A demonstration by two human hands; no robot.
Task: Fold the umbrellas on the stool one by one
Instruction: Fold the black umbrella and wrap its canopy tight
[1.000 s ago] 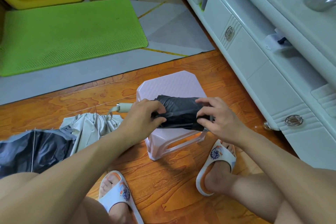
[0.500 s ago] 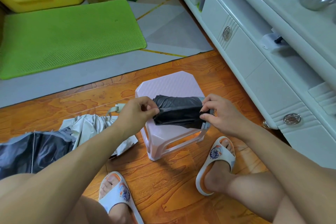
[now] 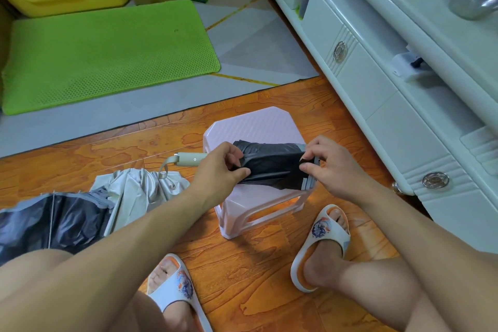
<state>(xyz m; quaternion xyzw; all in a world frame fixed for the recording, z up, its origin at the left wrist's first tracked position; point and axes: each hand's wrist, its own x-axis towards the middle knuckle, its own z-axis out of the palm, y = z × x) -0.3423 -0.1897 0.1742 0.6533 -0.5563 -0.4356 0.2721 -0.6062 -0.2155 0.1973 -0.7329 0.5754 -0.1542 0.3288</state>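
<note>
So I had the rolled-up black umbrella (image 3: 272,164) lying across the pink stool (image 3: 253,127). My left hand (image 3: 218,170) gripped its handle end, and my right hand (image 3: 331,164) pinched the strap at the other end. Another umbrella (image 3: 80,207) lay unfolded on the floor.

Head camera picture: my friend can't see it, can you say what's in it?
Two hands hold a rolled black umbrella over a pink stool: the left hand grips it near the beige handle, the right hand pinches its strap end. Another umbrella lies unfolded on the wooden floor, left.
</note>
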